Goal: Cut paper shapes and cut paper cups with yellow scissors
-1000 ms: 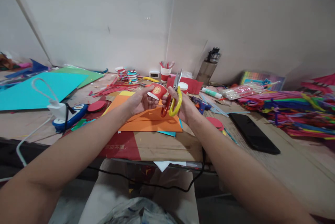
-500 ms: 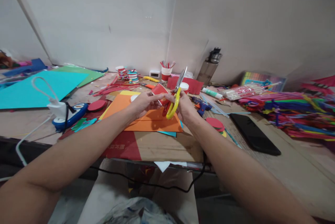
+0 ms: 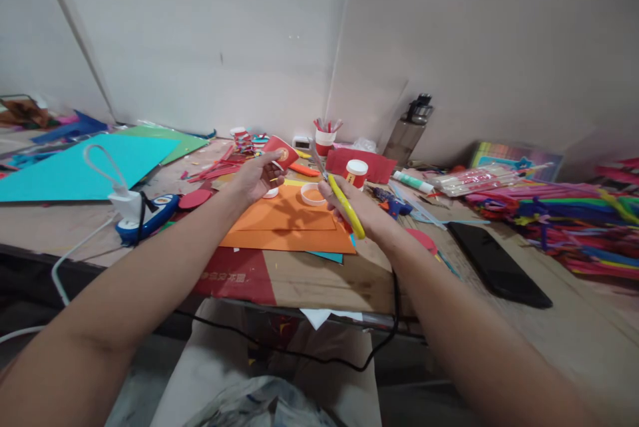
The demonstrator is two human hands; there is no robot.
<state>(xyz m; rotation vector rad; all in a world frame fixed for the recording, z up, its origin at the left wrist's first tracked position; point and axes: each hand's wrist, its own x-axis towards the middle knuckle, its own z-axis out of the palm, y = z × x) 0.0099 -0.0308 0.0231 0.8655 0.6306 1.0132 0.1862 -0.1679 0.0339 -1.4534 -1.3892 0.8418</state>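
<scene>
My left hand (image 3: pixel 255 181) is closed on a curved red piece of a paper cup (image 3: pixel 281 151) that bears a round gold print. In my right hand (image 3: pixel 363 204) is a pair of scissors (image 3: pixel 346 206) with yellow handles, the blades pointing up and away. Between the hands, a white ring (image 3: pixel 313 201) like a cup rim is on or just above the orange paper (image 3: pixel 287 239). Beside it to the left, a small white round piece (image 3: pixel 271 193) sits partly behind my left fingers. A red and white paper cup (image 3: pixel 356 173) stands just beyond my right hand.
A black phone (image 3: pixel 499 265) and pipe cleaners (image 3: pixel 564 214) lie at the right. A dark bottle (image 3: pixel 405 131) leans against the back panel. A blue and white power strip (image 3: pixel 147 217) with a cable and blue card (image 3: pixel 94 164) are at the left.
My hands have moved apart: the left one carries the red cup piece left and up, the right one lowers the scissors. The white ring now shows between them. The view has shifted slightly.
</scene>
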